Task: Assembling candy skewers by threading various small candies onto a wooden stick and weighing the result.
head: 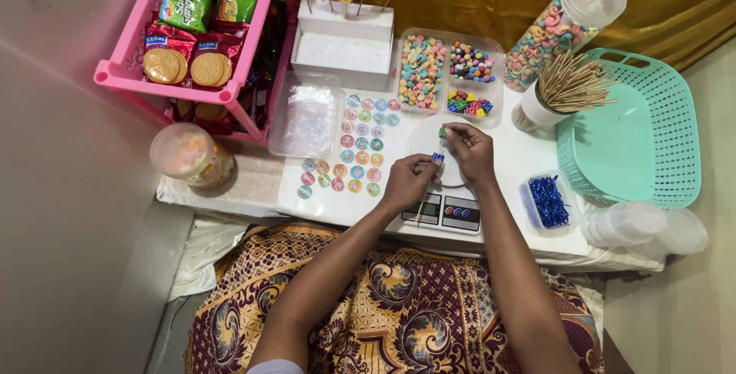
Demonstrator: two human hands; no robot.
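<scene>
My left hand [409, 180] and my right hand [470, 152] meet over a small digital scale [447, 211] on the white table [521, 155]. Between the fingers is a thin wooden skewer [440, 146] carrying a green bead near its top and a blue bead lower down. The left hand pinches the lower end by the blue bead. The right hand pinches the upper end by the green bead. A clear round dish [423, 139] lies under the hands, partly hidden by them.
Behind the hands are a tray of coloured sweets and beads [448, 73], a sheet of round stickers [360, 144], a white foam block holding sticks [343, 41], a cup of skewers [540, 106], a tall jar of ring sweets [563, 25], a teal basket [632, 129], blue twist ties [547, 200], and a pink snack rack [195, 29].
</scene>
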